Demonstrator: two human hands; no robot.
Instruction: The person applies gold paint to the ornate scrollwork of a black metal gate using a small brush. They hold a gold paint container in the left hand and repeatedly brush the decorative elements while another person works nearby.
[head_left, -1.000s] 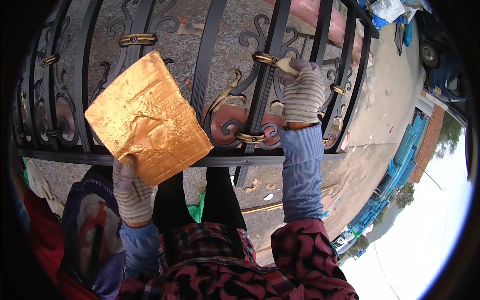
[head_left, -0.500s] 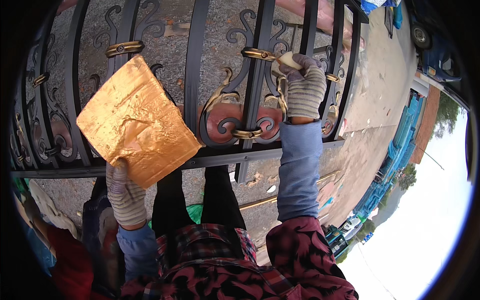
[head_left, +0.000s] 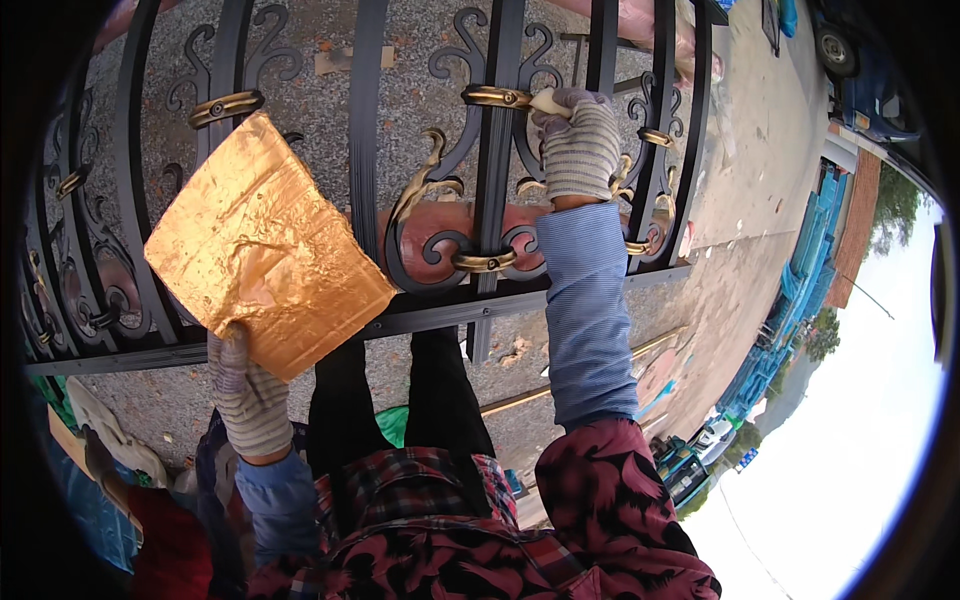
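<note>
My left hand [head_left: 247, 395], in a striped knit glove, grips the lower edge of a square board [head_left: 270, 250] coated in wet-looking gold paint. The board is tilted over the bars of a black metal gate [head_left: 365, 150]. My right hand [head_left: 582, 145], gloved alike, pinches a small cream-coloured pad [head_left: 546, 101], perhaps sponge. Its tip touches or nearly touches the right end of a gold-toned collar [head_left: 497, 97] around a gate bar. Below, another gold collar [head_left: 485, 261] joins two black scrolls, and the curled leaf [head_left: 418, 180] beside them has gold on it.
At the lower left, a person's red sleeve [head_left: 170, 545] is close to my left arm. A pinkish wrapped bundle [head_left: 430, 238] lies beneath the gate. A thin wooden strip [head_left: 520, 397] rests on the ground, and a blue vehicle [head_left: 870, 95] stands at the upper right.
My right hand has moved slightly left and up with the pad, closer against the collar. The view has shifted a little over the gate. My left hand still holds the board.
</note>
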